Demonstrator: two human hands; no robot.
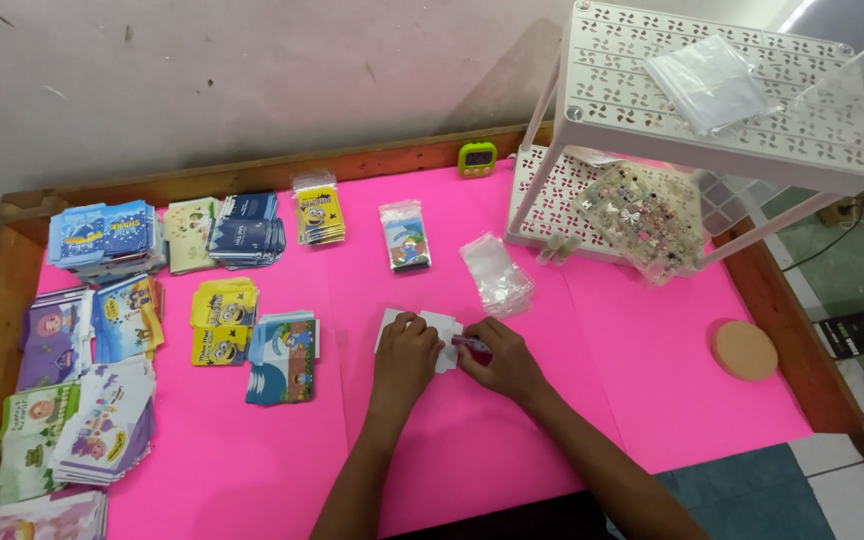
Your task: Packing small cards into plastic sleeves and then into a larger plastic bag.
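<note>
Item: white card (444,330), lying flat on the pink desk (592,400), near the desk's middle and just in front of the small clear bag (497,272). Its long axis appears to run left to right across the desk, though hands cover much of it. Left hand (404,358): palm down on the card's left half, fingers bent and pressing it flat, gripping nothing. Right hand (500,362): fingers pinched narrow around a pink pen (472,345), tip pointing left toward the card, the pen's length roughly along the card's. Step in hand, by judgement: marking or writing on the card while it is held steady; the next move seems to call for the left hand's firm pressure and a fine, controlled stroke. Also present, relative to the card: stacks of colourful printed packets (102,330) well to the left; a white perforated rack (712,100) beyond and to the right, with a clear bag of small trinkets (647,215) on its lower shelf; a round cork coaster (745,350) well to the right; a small green timer (477,157) at the far desk edge.
</note>
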